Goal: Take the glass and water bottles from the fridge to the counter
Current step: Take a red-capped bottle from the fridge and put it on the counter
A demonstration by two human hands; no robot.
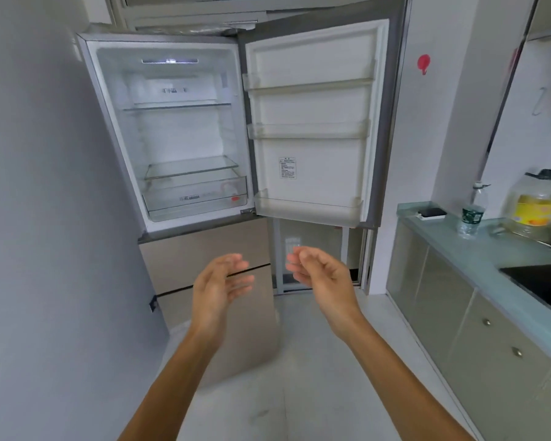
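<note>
I am looking down a narrow kitchen: a plain grey wall (29, 186) on my left, pale floor (315, 361) underfoot, and a counter (458, 249) with a greenish glassy top running along the right above pale cupboards (442, 297). Straight ahead stands the fridge (115, 122), its upper door (315, 173) swung wide to the right and the inside light on. One red hook (423, 63) sticks to the white wall beyond the door.

Counting inside the fridge: two glass shelves (191, 167), one clear drawer (194, 198) at the bottom and three door racks (306, 205). Under that compartment are two beige drawer fronts (204, 249), both closed.

On the counter I count one water bottle (471, 211) with a green label, standing upright towards the far end, and just right of it one big oil jug (533, 202) with a yellow label. One dark flat thing (431, 214) on a white base lies nearer the counter's far corner. A glass I cannot pick out; a clear blurred shape by the jug's foot is too vague to name.

My left hand (220, 281) and right hand (322, 275) are both lifted in front of the lower fridge, palms turned towards each other with a gap between them. On each, the fingers are loosely bent and slightly apart, gripping nothing and touching nothing
</note>
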